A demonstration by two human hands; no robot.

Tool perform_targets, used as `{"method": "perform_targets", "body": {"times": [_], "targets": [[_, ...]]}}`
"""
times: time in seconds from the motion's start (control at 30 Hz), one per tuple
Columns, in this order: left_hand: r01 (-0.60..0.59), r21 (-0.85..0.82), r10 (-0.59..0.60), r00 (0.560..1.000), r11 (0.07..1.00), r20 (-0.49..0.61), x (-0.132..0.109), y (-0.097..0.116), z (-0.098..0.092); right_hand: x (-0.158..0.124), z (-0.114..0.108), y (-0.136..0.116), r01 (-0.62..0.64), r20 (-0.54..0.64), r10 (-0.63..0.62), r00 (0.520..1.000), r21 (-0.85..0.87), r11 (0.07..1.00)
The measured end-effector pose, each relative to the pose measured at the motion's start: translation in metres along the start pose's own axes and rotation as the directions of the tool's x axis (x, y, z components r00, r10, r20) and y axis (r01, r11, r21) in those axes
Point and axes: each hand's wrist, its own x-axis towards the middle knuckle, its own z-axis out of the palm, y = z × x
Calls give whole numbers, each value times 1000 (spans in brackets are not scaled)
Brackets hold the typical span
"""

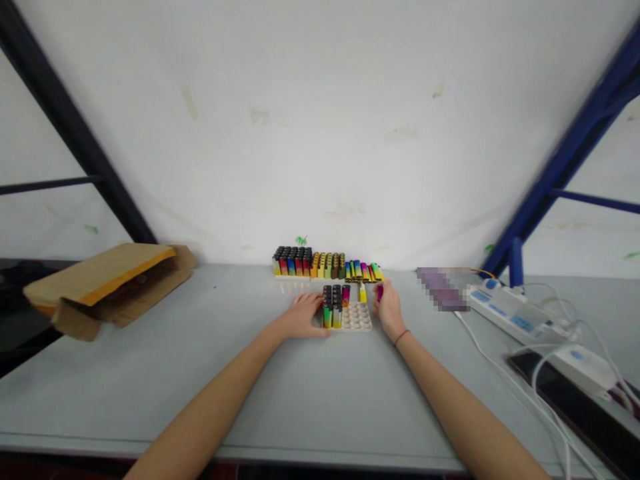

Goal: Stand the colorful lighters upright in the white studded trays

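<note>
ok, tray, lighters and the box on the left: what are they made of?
Tray: looks like moulded plastic, matte cream, with regular round sockets. Lighters: likely plastic, bright glossy bodies, dark tops. Box: cardboard, dull brown, creased flaps bent open.

Both my arms reach out straight from the near edge of the table toward its middle. My left hand (303, 315) lies flat, palm down, fingers loose. My right hand (387, 308) stands on its side, fingers curled in a pinch. My hands are close together.
</note>
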Motion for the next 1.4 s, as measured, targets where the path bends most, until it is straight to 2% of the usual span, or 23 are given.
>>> {"method": "perform_targets", "body": {"times": [0.1,0.17,0.3,0.4,0.5,0.77,0.9,1.0,1.2,1.3,1.4], "targets": [[2,0,-2,1000,1000,1,0,-1,0,-6,3,-9,33,50,-33,998,4,999],[-2,-2,2,1000,1000,2,0,-1,1,-8,3,-18,111,95,-107,990,-38,993],[-7,-2,7,1000,1000,1,0,0,1,-8,-2,-35,320,155,-296,942,-155,935],[-1,-1,1,1000,1000,-4,0,1,1,-7,-4,-42,382,202,-347,916,-174,908],[0,-6,0,1000,1000,-12,0,1,0,-8,-3,-42,393,231,-352,907,-166,904],[-8,-4,8,1000,1000,-13,0,0,2,-19,7,-34,398,190,-358,914,-243,885],[0,4,0,1000,1000,-10,0,-1,3,-24,12,-33,347,220,-307,926,-173,922],[-6,-2,6,1000,1000,-10,1,-1,3,-24,14,-32,337,274,-288,918,-152,929],[1,3,-1,1000,1000,-7,0,1,1,-21,8,-30,474,334,-388,859,-233,849],[3,-2,-3,1000,1000,-11,0,1,2,-21,7,-32,568,373,-458,807,-276,776],[2,-2,-2,1000,1000,-12,1,0,3,-22,8,-34,661,454,-508,732,-294,690]]}}
